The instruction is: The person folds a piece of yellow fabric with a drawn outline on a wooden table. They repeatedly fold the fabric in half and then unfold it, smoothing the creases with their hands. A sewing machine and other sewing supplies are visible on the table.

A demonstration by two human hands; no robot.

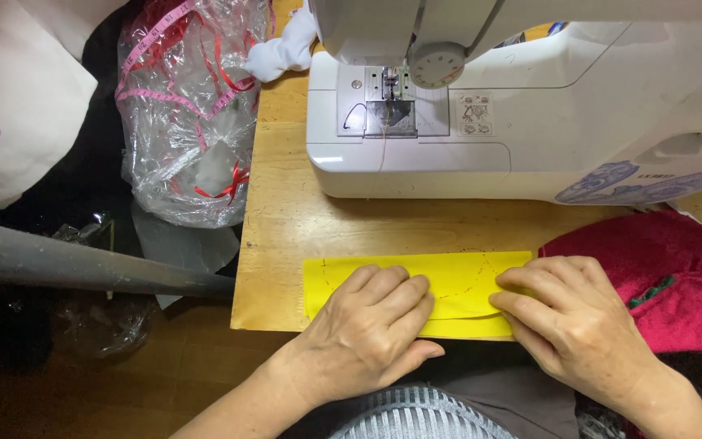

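A folded strip of yellow fabric (448, 280) lies flat on the wooden table (286, 219), just in front of the white sewing machine (530, 114), its long axis running side to side, parallel with the machine's front edge. A dotted curve is marked across its upper face. The left hand (371, 325) rests palm down on the strip's left half, fingers together and pressing it flat, gripping nothing. The right hand (570, 317) sits at the strip's right end, fingertips pinching the folded edge there. Right of the machine's base, touching the right hand's side, lies a red cloth (660, 276). Left of the machine, off the table edge, sits a clear plastic bag (184, 122) with a pink measuring tape and red ribbon inside.
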